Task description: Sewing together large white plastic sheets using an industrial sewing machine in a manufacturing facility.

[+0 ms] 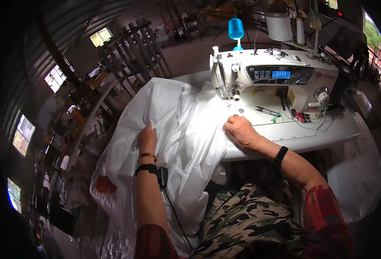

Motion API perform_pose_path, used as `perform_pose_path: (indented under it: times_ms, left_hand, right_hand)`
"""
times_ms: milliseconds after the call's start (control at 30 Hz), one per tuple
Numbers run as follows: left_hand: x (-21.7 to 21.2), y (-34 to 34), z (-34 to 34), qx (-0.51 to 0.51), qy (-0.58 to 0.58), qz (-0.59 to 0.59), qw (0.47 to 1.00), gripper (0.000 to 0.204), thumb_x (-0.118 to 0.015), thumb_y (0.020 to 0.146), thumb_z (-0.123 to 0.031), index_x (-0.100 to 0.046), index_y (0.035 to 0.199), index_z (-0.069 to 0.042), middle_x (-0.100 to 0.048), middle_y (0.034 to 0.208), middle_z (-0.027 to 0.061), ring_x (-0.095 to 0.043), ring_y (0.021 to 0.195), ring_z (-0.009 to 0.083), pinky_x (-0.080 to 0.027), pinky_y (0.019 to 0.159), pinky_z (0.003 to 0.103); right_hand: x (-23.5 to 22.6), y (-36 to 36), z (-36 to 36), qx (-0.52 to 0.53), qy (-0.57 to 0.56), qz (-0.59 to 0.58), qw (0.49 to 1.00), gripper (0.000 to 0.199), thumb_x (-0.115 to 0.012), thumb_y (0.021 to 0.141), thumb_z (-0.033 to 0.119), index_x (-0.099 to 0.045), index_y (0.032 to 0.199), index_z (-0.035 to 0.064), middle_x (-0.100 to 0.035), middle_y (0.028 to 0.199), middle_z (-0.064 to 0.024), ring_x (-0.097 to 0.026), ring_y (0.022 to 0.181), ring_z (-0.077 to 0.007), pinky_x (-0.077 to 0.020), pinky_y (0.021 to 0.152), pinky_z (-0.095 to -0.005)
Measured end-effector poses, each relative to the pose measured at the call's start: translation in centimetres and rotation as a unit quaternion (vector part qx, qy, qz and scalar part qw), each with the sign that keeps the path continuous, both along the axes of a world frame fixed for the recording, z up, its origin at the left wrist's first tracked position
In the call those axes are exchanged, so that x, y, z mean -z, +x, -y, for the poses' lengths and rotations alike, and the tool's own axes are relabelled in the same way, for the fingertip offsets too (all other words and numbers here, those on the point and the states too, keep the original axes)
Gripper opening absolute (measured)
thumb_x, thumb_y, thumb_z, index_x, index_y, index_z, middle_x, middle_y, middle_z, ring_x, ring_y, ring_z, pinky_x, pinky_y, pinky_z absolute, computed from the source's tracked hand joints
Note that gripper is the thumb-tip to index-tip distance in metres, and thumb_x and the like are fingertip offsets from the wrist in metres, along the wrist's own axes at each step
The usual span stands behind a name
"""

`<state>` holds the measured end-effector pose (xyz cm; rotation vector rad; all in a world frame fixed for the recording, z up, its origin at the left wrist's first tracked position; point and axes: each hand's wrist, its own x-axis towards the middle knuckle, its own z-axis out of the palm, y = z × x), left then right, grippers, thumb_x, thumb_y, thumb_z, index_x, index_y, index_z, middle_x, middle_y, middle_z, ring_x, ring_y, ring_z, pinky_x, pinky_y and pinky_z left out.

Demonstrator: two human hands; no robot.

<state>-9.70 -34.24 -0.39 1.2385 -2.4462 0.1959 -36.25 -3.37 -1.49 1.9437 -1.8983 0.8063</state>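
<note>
A large white sheet of thin, shiny, plastic-like material [173, 101] is bunched over the left part of the sewing table and hangs down in folds. My left hand [147, 138] is closed on a fold of it, well left of the machine. Beside the needle area, my right hand [241, 129] has its fingers curled together at the sheet's right edge; the fingertips are partly hidden. The white sewing machine [281, 62] has its lamp shining on the needle and presser foot [231, 97], where the sheet's edge lies close by.
On the machine bed lie dark pointed snips [266, 111], green thread [278, 116] and a plaid scrap [301, 116]. Thread cones [279, 26] stand behind the machine. A black cable [177, 216] runs down from my left wrist. Clear plastic [357, 172] hangs at the table's right end.
</note>
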Motion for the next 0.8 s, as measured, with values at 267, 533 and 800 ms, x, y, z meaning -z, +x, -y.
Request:
perform_pose_path:
  times_ms: [267, 533, 800]
  left_hand:
    - [4.4, 27.0, 2.7, -0.173, -0.106, 0.266, 0.942, 0.029, -0.072, 0.077, -0.040, -0.072, 0.087, -0.012, -0.071, 0.087, 0.0114, -0.071, 0.084, 0.0300, -0.056, 0.071, 0.043]
    - [0.2, 44.2, -0.5, -0.414, -0.067, 0.191, 0.888, 0.056, -0.069, 0.087, -0.031, -0.055, 0.137, -0.009, -0.059, 0.136, 0.0140, -0.058, 0.125, 0.0280, -0.048, 0.100, 0.043]
    - [-7.9, 18.8, -15.9, 0.121, 0.100, -0.238, 0.959, 0.022, -0.068, 0.091, -0.007, -0.067, 0.111, 0.002, -0.071, 0.106, 0.0127, -0.067, 0.099, 0.0225, -0.051, 0.092, 0.033]
  right_hand:
    - [-1.4, -3.1, -2.6, 0.029, 0.009, -0.132, 0.991, 0.008, -0.059, 0.084, 0.016, -0.061, 0.084, 0.0090, -0.057, 0.081, -0.0083, -0.058, 0.084, -0.0251, -0.0417, 0.075, -0.0394]
    - [-1.3, -0.6, -3.6, 0.066, -0.088, -0.016, 0.994, 0.013, -0.061, 0.088, 0.019, -0.065, 0.089, 0.0072, -0.061, 0.091, -0.0107, -0.061, 0.088, -0.0293, -0.0472, 0.078, -0.0413]
    - [4.6, 10.8, -10.8, -0.094, 0.305, 0.444, 0.837, 0.057, -0.067, 0.092, 0.044, -0.059, 0.125, -0.0020, -0.068, 0.116, -0.0225, -0.066, 0.108, -0.0354, -0.0511, 0.094, -0.0421]
